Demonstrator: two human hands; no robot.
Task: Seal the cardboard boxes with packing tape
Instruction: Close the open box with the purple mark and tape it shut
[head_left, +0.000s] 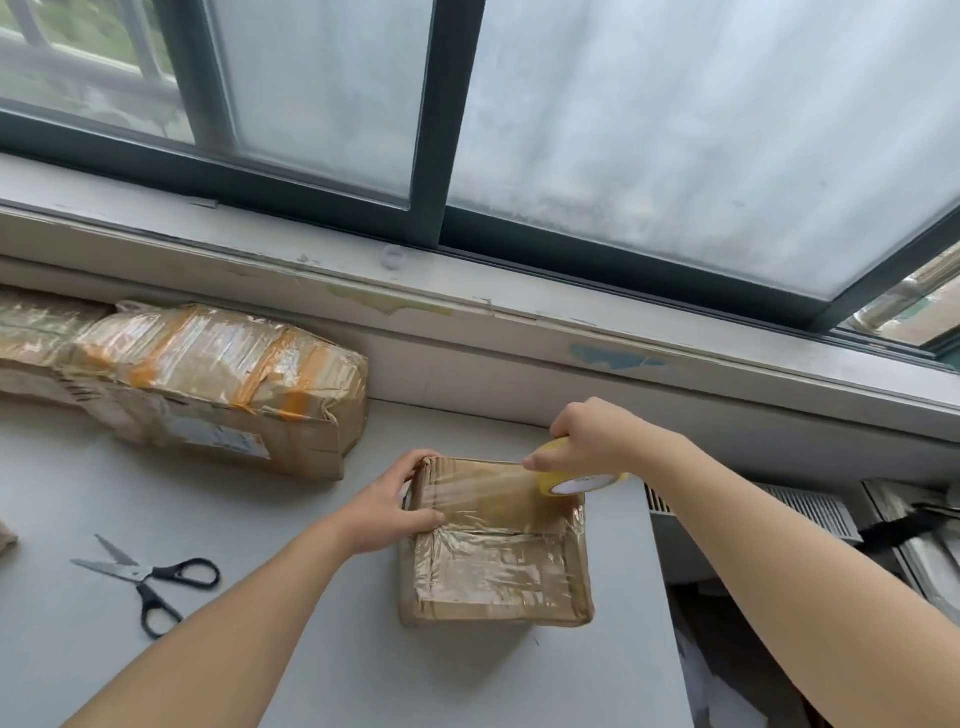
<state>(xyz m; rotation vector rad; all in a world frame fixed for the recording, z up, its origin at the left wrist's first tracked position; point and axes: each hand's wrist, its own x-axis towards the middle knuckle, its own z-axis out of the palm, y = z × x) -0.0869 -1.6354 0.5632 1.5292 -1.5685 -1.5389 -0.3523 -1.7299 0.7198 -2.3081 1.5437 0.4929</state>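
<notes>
Our left hand (395, 506) clamps the box (498, 561) by its edge as our right hand (587, 436) grips the roll (576, 482), best kept taut and low for a flat seal.

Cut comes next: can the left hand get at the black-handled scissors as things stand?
Probably yes. The black-handled steel scissors lie open on the grey table left of the left hand, nothing between; it must first let go of the small taped cardboard box.
</notes>
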